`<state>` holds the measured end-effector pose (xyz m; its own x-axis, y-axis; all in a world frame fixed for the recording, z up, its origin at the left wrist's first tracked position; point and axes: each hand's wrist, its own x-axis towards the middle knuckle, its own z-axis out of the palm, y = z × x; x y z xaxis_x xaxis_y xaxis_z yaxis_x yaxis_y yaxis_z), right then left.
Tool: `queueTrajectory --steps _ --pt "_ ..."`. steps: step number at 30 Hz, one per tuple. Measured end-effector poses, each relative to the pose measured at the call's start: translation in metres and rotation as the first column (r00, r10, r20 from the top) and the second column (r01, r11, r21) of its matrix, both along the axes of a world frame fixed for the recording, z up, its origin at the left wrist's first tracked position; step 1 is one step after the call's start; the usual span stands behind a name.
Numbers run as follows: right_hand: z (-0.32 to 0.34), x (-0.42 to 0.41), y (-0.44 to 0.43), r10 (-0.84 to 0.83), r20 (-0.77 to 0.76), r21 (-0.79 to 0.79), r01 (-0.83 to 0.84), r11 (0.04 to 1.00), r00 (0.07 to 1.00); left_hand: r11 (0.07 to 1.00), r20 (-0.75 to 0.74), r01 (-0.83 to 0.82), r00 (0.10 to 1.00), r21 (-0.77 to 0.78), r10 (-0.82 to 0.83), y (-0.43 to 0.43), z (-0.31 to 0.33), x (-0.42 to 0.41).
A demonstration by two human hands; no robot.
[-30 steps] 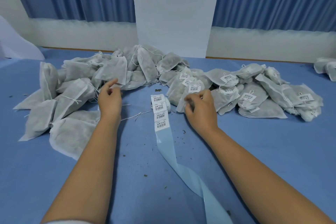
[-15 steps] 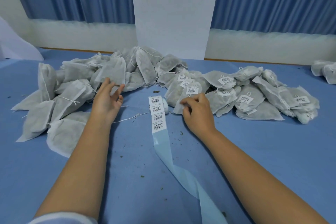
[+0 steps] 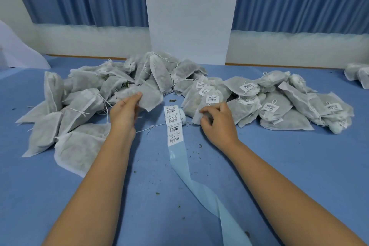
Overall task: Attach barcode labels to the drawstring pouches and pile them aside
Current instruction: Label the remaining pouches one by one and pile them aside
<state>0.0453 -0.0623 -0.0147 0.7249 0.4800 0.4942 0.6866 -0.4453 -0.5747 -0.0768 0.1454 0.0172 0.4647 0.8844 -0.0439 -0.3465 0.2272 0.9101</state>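
My left hand (image 3: 124, 112) grips a grey-white drawstring pouch (image 3: 147, 97) lifted off the unlabelled heap (image 3: 79, 106) on the left. My right hand (image 3: 218, 120) rests with curled fingers on the near corner of a labelled pouch (image 3: 201, 106) at the edge of the labelled pile (image 3: 279, 102) on the right. Between the hands lies a strip of white barcode labels (image 3: 173, 125) on pale blue backing, coming off a small roll (image 3: 182, 118). The bare backing tape (image 3: 199, 185) trails toward me.
All of this lies on a blue-covered table (image 3: 279, 166) scattered with dried leaf crumbs. A loose string (image 3: 151, 127) lies by my left wrist. More pouches (image 3: 357, 72) sit at the far right edge. White wall and blue curtains stand behind.
My left hand, open half a second ago, has closed on a pouch from the left heap and pulled it toward the centre. My right hand stays on the labelled pouch.
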Motion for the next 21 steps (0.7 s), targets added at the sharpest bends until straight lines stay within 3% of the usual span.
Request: queueTrajectory --steps 3,5,9,15,18,21 --pt "0.006 -0.002 -0.002 0.031 -0.048 0.089 -0.027 0.996 0.998 1.0 0.059 0.029 0.998 0.006 -0.03 -0.007 0.014 -0.006" --pt "0.013 -0.005 -0.003 0.076 -0.116 0.208 -0.051 0.977 0.99 0.988 0.154 0.15 0.978 -0.028 -0.144 -0.011 0.023 -0.012" --pt "0.029 -0.012 -0.004 0.278 -0.271 0.414 -0.149 0.898 0.922 0.954 0.205 0.297 0.937 -0.041 -0.283 -0.024 0.032 -0.016" --pt "0.049 -0.021 -0.006 0.466 -0.355 0.539 -0.23 0.81 0.811 0.913 0.063 0.408 0.912 -0.02 -0.406 -0.037 0.032 -0.015" --pt "0.058 -0.025 -0.013 0.552 -0.428 0.61 -0.221 0.761 0.716 0.947 -0.107 0.317 0.944 0.042 -0.312 -0.035 0.03 -0.013" --pt "0.063 -0.027 -0.018 0.483 -0.433 0.526 -0.222 0.821 0.761 0.954 -0.33 0.265 0.921 0.14 -0.208 -0.033 0.022 -0.009"
